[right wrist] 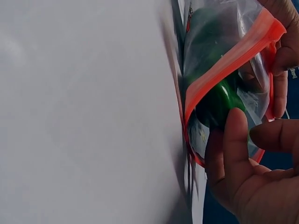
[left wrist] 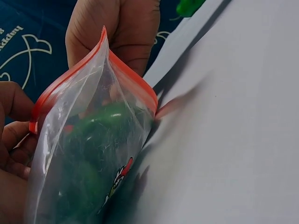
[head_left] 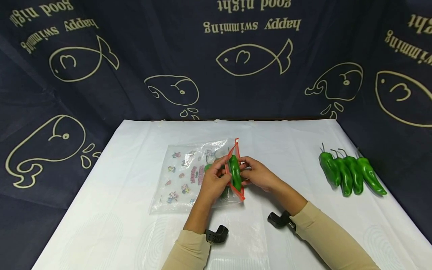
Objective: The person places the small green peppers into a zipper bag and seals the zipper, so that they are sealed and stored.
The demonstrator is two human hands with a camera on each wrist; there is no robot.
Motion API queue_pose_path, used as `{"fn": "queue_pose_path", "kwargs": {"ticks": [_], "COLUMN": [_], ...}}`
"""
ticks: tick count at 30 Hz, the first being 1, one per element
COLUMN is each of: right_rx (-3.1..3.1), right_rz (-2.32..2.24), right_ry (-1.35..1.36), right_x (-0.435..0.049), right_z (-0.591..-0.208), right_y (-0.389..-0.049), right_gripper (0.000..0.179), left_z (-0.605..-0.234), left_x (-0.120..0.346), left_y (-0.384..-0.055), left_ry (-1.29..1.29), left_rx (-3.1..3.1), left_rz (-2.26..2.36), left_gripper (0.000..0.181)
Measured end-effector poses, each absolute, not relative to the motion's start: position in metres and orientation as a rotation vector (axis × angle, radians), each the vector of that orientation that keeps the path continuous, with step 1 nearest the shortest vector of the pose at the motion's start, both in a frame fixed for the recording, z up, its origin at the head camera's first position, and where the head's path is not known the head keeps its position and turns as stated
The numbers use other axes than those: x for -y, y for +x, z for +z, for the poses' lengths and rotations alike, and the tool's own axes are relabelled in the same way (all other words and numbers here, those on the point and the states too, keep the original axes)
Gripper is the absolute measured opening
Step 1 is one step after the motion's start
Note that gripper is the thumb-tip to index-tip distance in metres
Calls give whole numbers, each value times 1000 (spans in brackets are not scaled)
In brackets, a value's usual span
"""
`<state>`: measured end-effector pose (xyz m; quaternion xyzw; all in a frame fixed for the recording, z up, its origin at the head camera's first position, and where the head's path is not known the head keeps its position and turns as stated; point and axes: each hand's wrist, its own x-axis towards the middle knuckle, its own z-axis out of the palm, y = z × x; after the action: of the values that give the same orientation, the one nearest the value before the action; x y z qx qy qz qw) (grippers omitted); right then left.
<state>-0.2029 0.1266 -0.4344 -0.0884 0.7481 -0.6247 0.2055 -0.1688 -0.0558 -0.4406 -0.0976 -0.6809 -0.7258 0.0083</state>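
A clear zip bag (head_left: 175,168) printed with small cartoon figures lies on the table, its red-edged mouth spread apart toward the right. My left hand (head_left: 213,180) grips one side of that mouth, with thumb and fingers at the red strip (left wrist: 70,77). In the opening is a green pepper (head_left: 235,173). The fingers of my right hand (head_left: 258,174) hold this pepper's near end, as the right wrist view shows up close (right wrist: 222,105). Through the plastic, more green (left wrist: 88,177) shows deeper in the bag; how many peppers are inside I cannot tell.
Several green peppers (head_left: 352,172) lie side by side at the table's right. A white cloth (head_left: 111,195) covers the table. Behind its far edge hangs a dark blue curtain (head_left: 182,37) with fish and whale drawings. Under the forearms lies a translucent sheet (head_left: 241,240).
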Motion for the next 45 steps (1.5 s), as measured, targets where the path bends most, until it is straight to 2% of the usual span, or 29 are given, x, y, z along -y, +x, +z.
{"fn": "queue_pose_path", "kwargs": {"ticks": [7,14,26,36,45], "right_rx": [-2009,-1939,-1971,-2093,-2203], "right_rz": [-1755,-1760,-1738,-1630,-1569], "right_ry": [-269,-282,-317,-465,-493], "right_x": [-125,-122,-124,-151,-189], "right_z": [-432,-434,-436,-427,-421], "right_y": [-200,-199,-200,-202,-204], "right_gripper": [61,64,59,54,52], "left_z": [-441,-414,-414,-415,-415], "left_x": [56,57,56,54,54], "left_y": [-169,-155,-154,-154,-154], "left_ry": [-292,-312,-269,-261,-258], "left_rx": [2134,2143,2168,2161,2175], "left_rz": [-2268,-2260,-2295,-2298,-2264], "left_gripper": [62,59,59,58,57]}}
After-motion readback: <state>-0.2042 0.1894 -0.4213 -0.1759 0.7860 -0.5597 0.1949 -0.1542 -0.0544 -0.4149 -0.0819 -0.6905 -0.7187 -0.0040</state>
